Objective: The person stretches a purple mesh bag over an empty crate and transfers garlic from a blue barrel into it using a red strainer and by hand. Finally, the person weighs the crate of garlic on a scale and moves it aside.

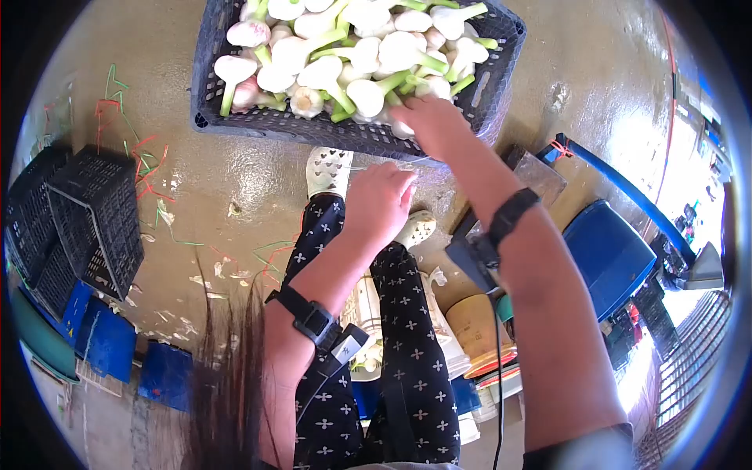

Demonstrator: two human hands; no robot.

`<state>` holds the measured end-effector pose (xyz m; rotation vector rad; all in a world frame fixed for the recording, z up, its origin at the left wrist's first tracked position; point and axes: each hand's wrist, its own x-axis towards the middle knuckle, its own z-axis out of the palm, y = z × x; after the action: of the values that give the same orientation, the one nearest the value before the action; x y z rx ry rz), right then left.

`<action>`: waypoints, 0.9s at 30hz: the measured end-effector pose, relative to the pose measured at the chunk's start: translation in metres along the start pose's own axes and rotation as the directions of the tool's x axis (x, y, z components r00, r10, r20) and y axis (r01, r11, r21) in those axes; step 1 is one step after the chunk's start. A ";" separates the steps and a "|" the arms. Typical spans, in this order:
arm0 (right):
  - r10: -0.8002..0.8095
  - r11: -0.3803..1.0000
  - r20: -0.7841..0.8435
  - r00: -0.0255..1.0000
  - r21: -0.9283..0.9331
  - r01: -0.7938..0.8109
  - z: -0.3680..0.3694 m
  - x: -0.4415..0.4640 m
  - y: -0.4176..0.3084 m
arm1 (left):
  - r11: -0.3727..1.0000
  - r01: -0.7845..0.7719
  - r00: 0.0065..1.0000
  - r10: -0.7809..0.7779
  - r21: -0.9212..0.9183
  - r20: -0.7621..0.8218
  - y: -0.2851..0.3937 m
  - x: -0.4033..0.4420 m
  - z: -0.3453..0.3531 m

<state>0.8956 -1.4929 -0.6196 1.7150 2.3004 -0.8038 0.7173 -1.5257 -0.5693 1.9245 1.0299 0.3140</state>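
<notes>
A dark plastic crate (266, 124) full of garlic bulbs (321, 72) with cut green stems lies at the top of the view. My right hand (431, 124) reaches over its near edge, fingers curled round a garlic bulb (401, 128) among the others; its fingertips are partly hidden. Just outside that edge, my left hand (380, 202) is closed, thumb and fingers pressed together. A thin pale line shows beside its fingers, but what they hold, if anything, is not clear.
Empty black crates (94, 211) stand at left, near blue bins (106, 341). At right are a large blue container (607, 254) and a blue bar (627, 188). Red and green strings (145, 168) and garlic skins litter the wet floor (235, 184). An orange tub (478, 329) sits near my legs.
</notes>
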 end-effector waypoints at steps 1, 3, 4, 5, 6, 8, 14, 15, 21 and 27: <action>-0.004 1.000 0.000 1.000 0.001 0.004 -0.006 0.001 0.002 | 1.000 0.011 1.000 -0.011 -0.008 -0.018 0.000 -0.002 -0.001; 0.044 0.993 0.195 0.980 0.102 -0.065 -0.022 -0.001 0.004 | 1.000 0.019 1.000 -0.019 -0.023 -0.006 0.001 -0.002 -0.008; 0.078 0.986 0.074 0.994 0.144 -0.088 -0.022 -0.003 0.004 | 0.999 0.023 1.000 -0.023 -0.039 0.002 0.000 -0.002 -0.011; 0.080 0.986 0.075 0.994 0.141 -0.089 -0.022 -0.004 0.004 | 0.999 0.021 1.000 -0.021 -0.042 0.001 0.000 -0.001 -0.014; 0.093 0.989 0.090 0.992 0.107 -0.103 -0.022 -0.006 0.004 | 0.998 0.009 1.000 -0.009 -0.056 -0.005 -0.002 0.001 -0.017; 0.110 0.990 0.057 0.992 0.088 -0.115 -0.025 -0.010 0.003 | 0.994 0.013 1.000 -0.015 -0.106 -0.014 -0.002 0.003 -0.024; 0.333 0.901 0.036 0.942 0.282 -0.329 -0.051 -0.040 -0.014 | 0.926 0.346 0.569 -0.334 -0.150 -0.752 -0.084 -0.017 -0.089; 0.338 0.899 0.037 0.940 0.284 -0.334 -0.059 -0.050 -0.024 | 0.758 0.494 0.401 -0.633 -0.426 -0.662 -0.112 -0.019 -0.115; 0.392 0.863 0.442 0.807 0.127 -0.489 -0.097 -0.039 -0.057 | -0.226 0.214 0.205 -0.941 -0.950 0.270 -0.173 0.024 -0.176; 0.498 0.829 0.060 0.865 0.258 -0.496 -0.073 0.028 -0.054 | -0.109 0.485 0.455 -0.816 -0.868 0.357 -0.212 0.029 -0.190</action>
<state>0.8494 -1.4431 -0.5534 2.2934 1.6621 -1.0131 0.5129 -1.3381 -0.6391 0.0661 1.4523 0.4496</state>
